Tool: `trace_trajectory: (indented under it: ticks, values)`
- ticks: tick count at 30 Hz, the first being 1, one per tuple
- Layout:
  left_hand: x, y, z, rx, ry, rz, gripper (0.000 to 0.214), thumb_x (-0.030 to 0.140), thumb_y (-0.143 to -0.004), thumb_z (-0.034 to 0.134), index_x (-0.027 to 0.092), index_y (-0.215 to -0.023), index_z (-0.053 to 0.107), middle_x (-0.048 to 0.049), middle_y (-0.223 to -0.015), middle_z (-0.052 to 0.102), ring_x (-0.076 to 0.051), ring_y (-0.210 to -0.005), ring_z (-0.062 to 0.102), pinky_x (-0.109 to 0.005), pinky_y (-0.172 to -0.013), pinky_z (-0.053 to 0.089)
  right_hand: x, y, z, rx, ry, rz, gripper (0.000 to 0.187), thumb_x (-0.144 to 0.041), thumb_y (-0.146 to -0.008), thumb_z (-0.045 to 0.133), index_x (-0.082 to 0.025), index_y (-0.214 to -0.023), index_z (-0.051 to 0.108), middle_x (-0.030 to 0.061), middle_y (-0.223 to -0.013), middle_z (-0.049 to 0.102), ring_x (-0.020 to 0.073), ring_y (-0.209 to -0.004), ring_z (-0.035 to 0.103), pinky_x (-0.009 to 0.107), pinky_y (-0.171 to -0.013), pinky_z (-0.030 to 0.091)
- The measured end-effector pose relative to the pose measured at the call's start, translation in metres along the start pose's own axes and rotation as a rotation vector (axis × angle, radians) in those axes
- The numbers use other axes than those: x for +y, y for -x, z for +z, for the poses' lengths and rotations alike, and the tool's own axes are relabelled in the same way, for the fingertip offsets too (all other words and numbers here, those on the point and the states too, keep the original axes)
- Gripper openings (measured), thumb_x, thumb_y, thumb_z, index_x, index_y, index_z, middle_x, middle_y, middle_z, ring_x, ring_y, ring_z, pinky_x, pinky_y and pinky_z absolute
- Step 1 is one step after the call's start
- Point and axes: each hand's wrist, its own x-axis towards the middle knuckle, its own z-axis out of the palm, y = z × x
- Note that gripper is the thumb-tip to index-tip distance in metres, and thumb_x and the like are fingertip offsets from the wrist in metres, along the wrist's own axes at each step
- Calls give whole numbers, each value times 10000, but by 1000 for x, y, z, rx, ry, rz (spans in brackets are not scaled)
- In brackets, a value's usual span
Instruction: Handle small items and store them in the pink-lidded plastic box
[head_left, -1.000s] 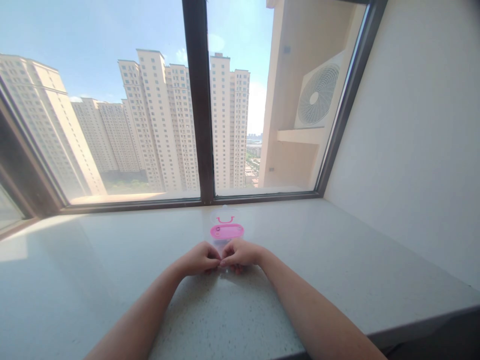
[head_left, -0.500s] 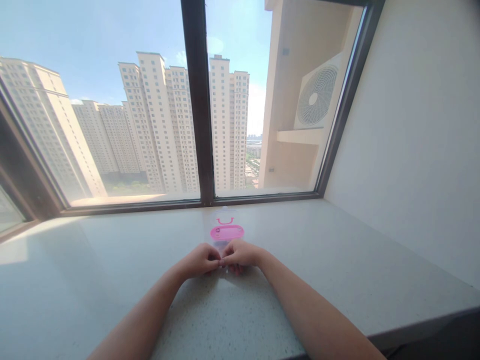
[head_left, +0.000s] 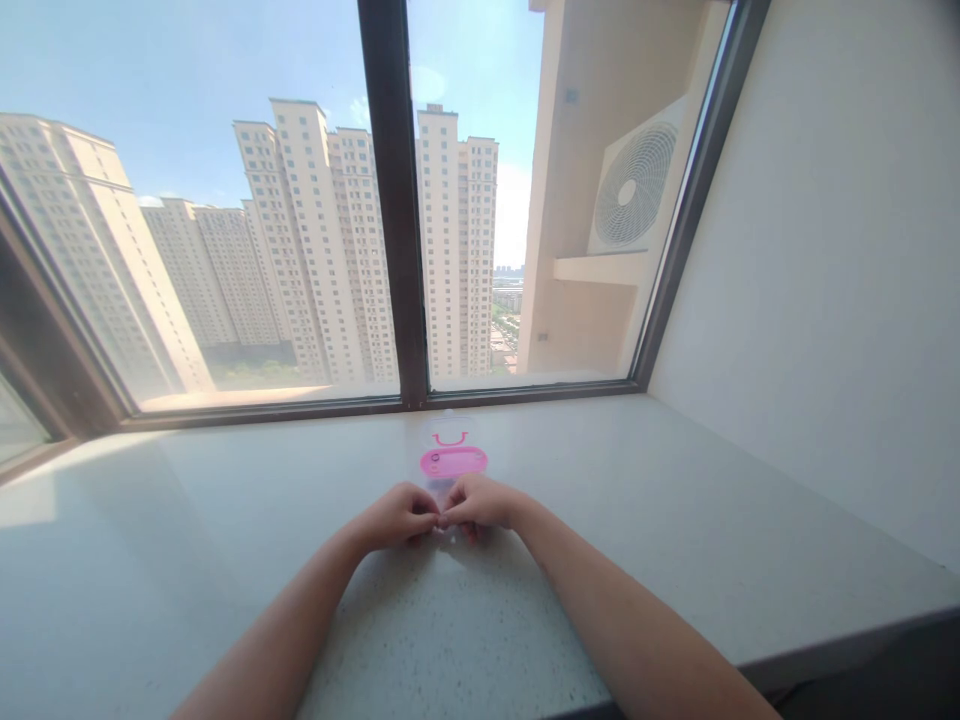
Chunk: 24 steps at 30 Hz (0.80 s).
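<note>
My left hand point(head_left: 406, 515) and my right hand point(head_left: 477, 503) meet in the middle of the speckled sill, thumbs and forefingers pinched together with the tips touching. What they pinch is too small and hidden to name; a bit of something clear shows just below the fingertips. Right behind the hands is a pink oval tray point(head_left: 453, 462) with a few small items in it, one of them a dark ring shape. Beyond the tray a clear lid with a pink curved handle point(head_left: 450, 439) stands open. My hands cover the front of this box.
The pale stone sill point(head_left: 225, 540) runs under both forearms to a dark front edge at lower right. At the back stands a brown window frame point(head_left: 401, 250), with a white wall point(head_left: 825, 250) to the right. Tall buildings and an air-conditioner unit point(head_left: 634, 190) are outside.
The hands keep their fingertip pinch and have shifted only very slightly. The pink tray and its lid stay where they were.
</note>
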Motion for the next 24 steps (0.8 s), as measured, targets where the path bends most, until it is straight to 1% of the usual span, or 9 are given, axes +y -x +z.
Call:
trace_trajectory:
  ticks: [5, 7, 9, 11, 12, 15, 18, 21, 24]
  values:
    - [2, 3, -4, 27, 43, -30, 317, 419, -719, 566, 120, -678, 660, 2, -537, 571, -103, -447, 491, -205, -433, 350, -5, -1, 6, 117, 0, -22, 222, -306, -687, 666, -128, -590, 575, -38, -423, 492, 95, -391, 524, 156, -361, 333]
    - [3, 4, -6, 37, 56, -35, 305, 410, -713, 577, 121, -655, 656, 2, -534, 574, -102, -449, 493, -205, -435, 351, -6, -1, 7, 125, 2, -20, 218, -322, -692, 663, -127, -621, 595, -35, -428, 497, 100, -393, 528, 162, -372, 353]
    - [4, 5, -8, 39, 81, -31, 288, 391, -714, 582, 121, -649, 656, 5, -517, 567, -98, -446, 489, -205, -440, 355, -7, -1, 8, 96, 24, -45, 209, -331, -695, 662, -126, -682, 623, -28, -455, 518, 106, -408, 540, 173, -394, 379]
    - [5, 6, -10, 38, 123, -20, 275, 376, -719, 582, 119, -660, 660, 9, -495, 554, -99, -448, 492, -206, -450, 367, -9, 1, 9, 87, 92, -123, 194, -314, -698, 663, -126, -742, 639, -21, -496, 544, 104, -429, 547, 178, -421, 391]
    - [6, 6, -11, 41, 149, -15, 270, 371, -722, 583, 119, -663, 659, 8, -495, 553, -102, -454, 499, -207, -455, 373, -11, 3, 9, 112, 149, -180, 179, -295, -699, 662, -126, -754, 642, -19, -512, 550, 98, -438, 543, 176, -432, 386]
    - [8, 7, -13, 56, 236, -8, 259, 362, -721, 593, 116, -664, 648, -7, -548, 579, -106, -474, 525, -210, -456, 377, -16, 7, 10, 305, 353, -380, 131, -247, -695, 666, -132, -748, 636, -29, -530, 527, 70, -461, 487, 168, -455, 339]
    - [10, 8, -13, 68, 311, 6, 264, 368, -728, 596, 112, -676, 638, -15, -586, 584, -103, -475, 526, -210, -450, 362, -21, 11, 12, 479, 445, -520, 205, -251, -686, 687, -153, -850, 613, -42, -567, 506, 69, -493, 445, 178, -484, 331]
    - [12, 8, -11, 85, 377, 41, 267, 366, -749, 587, 109, -685, 624, 5, -527, 534, -86, -449, 484, -203, -445, 322, -25, 12, 15, 532, 476, -599, 306, -257, -672, 707, -173, -937, 578, -11, -718, 557, 80, -551, 479, 194, -537, 372]
    - [14, 8, -9, 114, 421, 79, 274, 369, -763, 586, 103, -705, 616, 41, -455, 444, -53, -402, 371, -196, -422, 227, -27, 11, 18, 555, 524, -642, 214, -252, -723, 661, -188, -915, 591, 28, -865, 569, 92, -617, 514, 207, -585, 402]
